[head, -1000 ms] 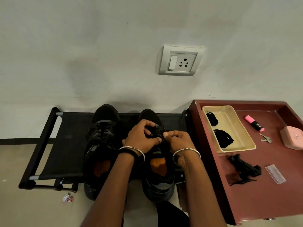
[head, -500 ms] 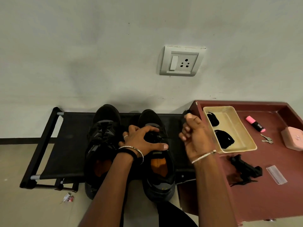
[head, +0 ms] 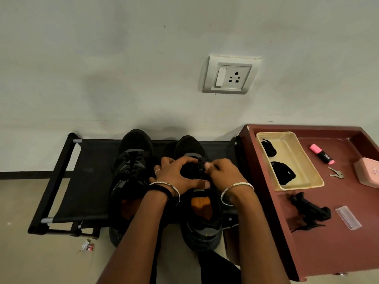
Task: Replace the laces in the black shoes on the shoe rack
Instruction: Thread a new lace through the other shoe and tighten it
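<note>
Two black sports shoes sit on the low black cloth shoe rack (head: 88, 181), toes to the wall: the left shoe (head: 131, 171) and the right shoe (head: 202, 230). Both hands are on the right shoe's lace part. The left hand (head: 176, 175) curls over it from the left, thumb out. The right hand (head: 223, 173) pinches there from the right; it is too dark to see a lace. The shoe points away, so the lace likely goes across, hand to hand.
</note>
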